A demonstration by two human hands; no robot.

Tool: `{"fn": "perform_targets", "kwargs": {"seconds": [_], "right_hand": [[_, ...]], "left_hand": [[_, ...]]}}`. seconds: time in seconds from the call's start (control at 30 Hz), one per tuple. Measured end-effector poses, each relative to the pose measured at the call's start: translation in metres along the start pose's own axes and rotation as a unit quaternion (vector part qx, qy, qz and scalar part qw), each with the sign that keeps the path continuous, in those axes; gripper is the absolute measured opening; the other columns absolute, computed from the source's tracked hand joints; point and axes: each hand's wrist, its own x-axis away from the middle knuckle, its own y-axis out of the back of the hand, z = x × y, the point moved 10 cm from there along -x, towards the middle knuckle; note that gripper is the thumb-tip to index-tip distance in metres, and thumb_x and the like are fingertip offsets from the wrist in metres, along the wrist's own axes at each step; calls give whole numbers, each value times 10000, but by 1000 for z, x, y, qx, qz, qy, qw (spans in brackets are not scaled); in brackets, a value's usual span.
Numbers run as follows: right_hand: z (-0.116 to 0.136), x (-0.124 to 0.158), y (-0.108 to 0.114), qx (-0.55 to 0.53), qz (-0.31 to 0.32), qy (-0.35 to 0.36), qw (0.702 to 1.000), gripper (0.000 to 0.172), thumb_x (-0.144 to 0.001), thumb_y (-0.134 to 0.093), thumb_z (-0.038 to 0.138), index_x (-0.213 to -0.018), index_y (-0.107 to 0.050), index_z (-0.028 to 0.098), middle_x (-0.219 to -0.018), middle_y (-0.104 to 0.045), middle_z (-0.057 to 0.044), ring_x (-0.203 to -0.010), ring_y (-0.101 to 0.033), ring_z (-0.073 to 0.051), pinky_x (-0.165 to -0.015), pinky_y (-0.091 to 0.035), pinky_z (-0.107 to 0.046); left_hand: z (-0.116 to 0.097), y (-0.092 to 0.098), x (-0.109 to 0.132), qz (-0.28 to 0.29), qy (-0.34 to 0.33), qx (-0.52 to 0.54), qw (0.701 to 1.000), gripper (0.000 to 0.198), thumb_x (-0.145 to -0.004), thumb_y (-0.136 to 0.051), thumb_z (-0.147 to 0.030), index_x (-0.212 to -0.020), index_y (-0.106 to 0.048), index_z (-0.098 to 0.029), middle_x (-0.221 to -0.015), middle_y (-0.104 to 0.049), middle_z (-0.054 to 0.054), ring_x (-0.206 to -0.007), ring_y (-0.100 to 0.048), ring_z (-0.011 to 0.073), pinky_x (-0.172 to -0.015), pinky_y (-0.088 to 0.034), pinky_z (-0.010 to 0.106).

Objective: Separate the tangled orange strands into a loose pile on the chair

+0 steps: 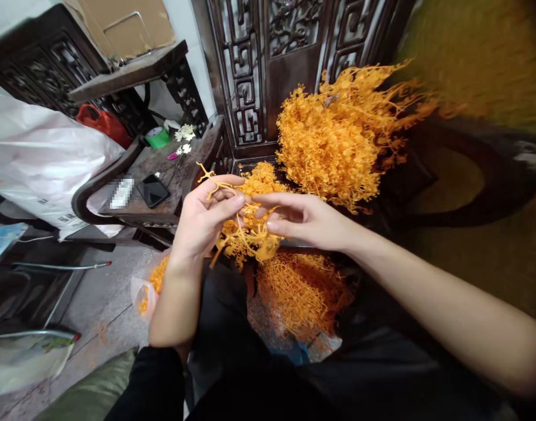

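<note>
Black-sleeved forearms are reaching forward over dark trousers. Below the hands, a loose, feathery orange heap (303,292) is lying on the lap. Left hand (204,219) is curling its fingers around a branching orange sprig (246,231), thumb pinching a bare forked stem; right hand (301,219) is nipping the same frilly cluster between thumb and forefingers. Both are hovering at chest level. Beyond, a big bushy orange bundle (338,140) is leaning against a carved dark wooden screen (250,70). Leftward, a smooth black phone (153,190) is lying on a worn wooden table (175,175), beside a crinkled white plastic bag (40,158).
</note>
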Motion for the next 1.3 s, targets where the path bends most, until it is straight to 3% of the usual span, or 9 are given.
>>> {"fn": "perform_targets", "kwargs": {"seconds": [0.13, 0.27, 0.43, 0.6, 0.77, 0.87, 1.0, 1.17, 1.3], "right_hand": [[5, 28, 22, 27, -76, -6, 997, 314, -878, -778, 490, -1012, -818, 209, -939, -778, -56, -823, -698, -185, -780, -565, -332], [10, 48, 31, 9, -58, -31, 998, 418, -909, -728, 552, -1124, -787, 199, -1085, -790, -89, -1001, -725, -224, -903, -569, -360], [2, 67, 29, -54, 10, -83, 995, 533, -725, -916, 388, -1188, -732, 197, -1066, -788, -56, -917, -732, -192, -845, -587, -337], [-5, 72, 49, -85, -65, -96, 990, 403, -700, -925, 329, -1046, -762, 203, -842, -767, -16, -743, -710, -150, -746, -587, -301], [-2, 76, 69, -114, -161, -68, 978, 353, -674, -947, 385, -904, -762, 192, -835, -765, -32, -711, -718, -157, -724, -593, -307], [0, 77, 73, -128, -180, -54, 974, 357, -655, -963, 394, -855, -745, 194, -787, -748, -19, -670, -711, -155, -697, -591, -303], [1, 76, 75, -142, -175, -43, 973, 374, -644, -973, 405, -851, -742, 195, -770, -753, -20, -650, -713, -157, -689, -596, -306], [-1, 72, 63, -140, -101, -49, 984, 355, -708, -937, 417, -899, -735, 196, -762, -775, -52, -691, -753, -197, -703, -609, -327], [3, 71, 53, -164, -51, -42, 984, 342, -787, -879, 410, -951, -664, 201, -850, -778, -57, -734, -769, -214, -674, -600, -331]], "left_hand": [[9, -20, -1, 21, 11, 1, 1000, 341, -749, -902, -284, -1050, -767, -197, -816, -736, 23, -603, -645, 105, -533, -564, 212], [15, -36, -4, 42, -5, -11, 999, 382, -734, -918, -287, -1069, -757, -200, -801, -724, 6, -612, -650, 106, -525, -570, 213], [20, -33, -19, -3, -33, -27, 999, 432, -719, -929, -305, -1089, -738, -187, -802, -727, 8, -644, -669, 96, -486, -509, 161], [30, -26, -27, -28, 7, -89, 996, 475, -737, -896, -467, -1060, -715, -169, -816, -756, 39, -616, -680, 117, -468, -502, 191], [53, -36, -13, 88, 116, -406, 902, 521, -894, -683, -655, -782, -727, -148, -595, -709, 52, -495, -687, 162, -495, -497, 244], [34, -36, -11, 41, 52, -469, 881, 534, -936, -620, -660, -872, -774, -153, -596, -715, 38, -481, -673, 151, -545, -503, 252], [13, -47, -7, 18, -31, -386, 922, 491, -962, -619, -594, -1127, -773, -159, -783, -767, 57, -581, -664, 132, -561, -507, 238], [21, -88, 8, 233, -30, -283, 930, 775, -761, -892, -447, -1464, -614, -273, -1392, -679, 132, -826, -672, 141, -596, -517, 216], [35, -96, 19, 293, 48, -230, 927, 567, -714, -937, -389, -1231, -766, -232, -1041, -767, 70, -615, -578, 87, -519, -453, 209]]}}
